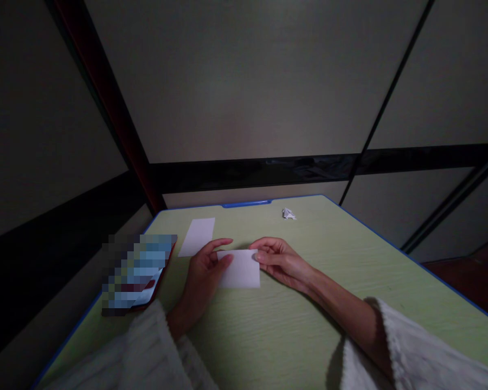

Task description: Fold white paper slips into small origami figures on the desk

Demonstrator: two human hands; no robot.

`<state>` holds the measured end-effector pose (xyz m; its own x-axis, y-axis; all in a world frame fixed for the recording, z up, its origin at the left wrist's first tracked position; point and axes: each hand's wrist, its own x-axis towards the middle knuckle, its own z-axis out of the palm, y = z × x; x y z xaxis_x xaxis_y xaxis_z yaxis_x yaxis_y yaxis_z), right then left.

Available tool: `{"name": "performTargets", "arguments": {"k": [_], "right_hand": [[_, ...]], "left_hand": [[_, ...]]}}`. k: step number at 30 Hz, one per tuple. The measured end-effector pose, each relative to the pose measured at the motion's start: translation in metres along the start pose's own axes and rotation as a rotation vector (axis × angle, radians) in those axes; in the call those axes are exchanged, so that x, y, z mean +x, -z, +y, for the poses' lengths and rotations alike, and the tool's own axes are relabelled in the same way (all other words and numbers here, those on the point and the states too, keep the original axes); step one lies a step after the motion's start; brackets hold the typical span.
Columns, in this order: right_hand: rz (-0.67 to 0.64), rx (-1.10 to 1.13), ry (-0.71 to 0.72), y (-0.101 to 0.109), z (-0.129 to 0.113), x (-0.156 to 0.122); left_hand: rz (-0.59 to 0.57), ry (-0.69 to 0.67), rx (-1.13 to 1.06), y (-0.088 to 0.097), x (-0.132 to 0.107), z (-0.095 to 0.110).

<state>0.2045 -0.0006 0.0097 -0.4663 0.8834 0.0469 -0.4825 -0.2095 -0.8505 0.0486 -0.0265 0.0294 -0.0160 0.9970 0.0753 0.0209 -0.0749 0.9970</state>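
A small white sheet of paper [241,272] is held up between my two hands over the table. My left hand [206,271] pinches its left side, thumb in front and index finger stretched out above the top edge. At the upper right corner, my right hand [282,261] grips the paper between thumb and fingers. Behind my left hand, a second white sheet of paper [197,236] lies flat on the table. Farther back on the right sits a small folded or crumpled white paper piece [288,214].
The light green table [309,336] has a blue edge and a blue strip [247,203] at its far side. A flat device with a blurred-out screen [146,271] and dark red rim lies at the left. Panelled doors [248,81] stand close behind the table.
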Motion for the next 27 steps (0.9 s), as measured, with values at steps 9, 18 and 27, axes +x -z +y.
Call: {"name": "performTargets", "arguments": {"k": [9,18,27], "right_hand": [[0.082,-0.501,0.153,-0.007,-0.001,-0.001],[0.144,-0.597,0.112,-0.012,0.001,-0.002],[0.121,-1.025,0.225,-0.003,-0.001,-0.003]], "left_hand": [[-0.015,-0.114,0.134,0.001,-0.001,-0.010],[0.063,-0.131,0.131,0.002,0.000,-0.004],[0.172,-0.306,0.444,0.003,-0.002,-0.007]]}}
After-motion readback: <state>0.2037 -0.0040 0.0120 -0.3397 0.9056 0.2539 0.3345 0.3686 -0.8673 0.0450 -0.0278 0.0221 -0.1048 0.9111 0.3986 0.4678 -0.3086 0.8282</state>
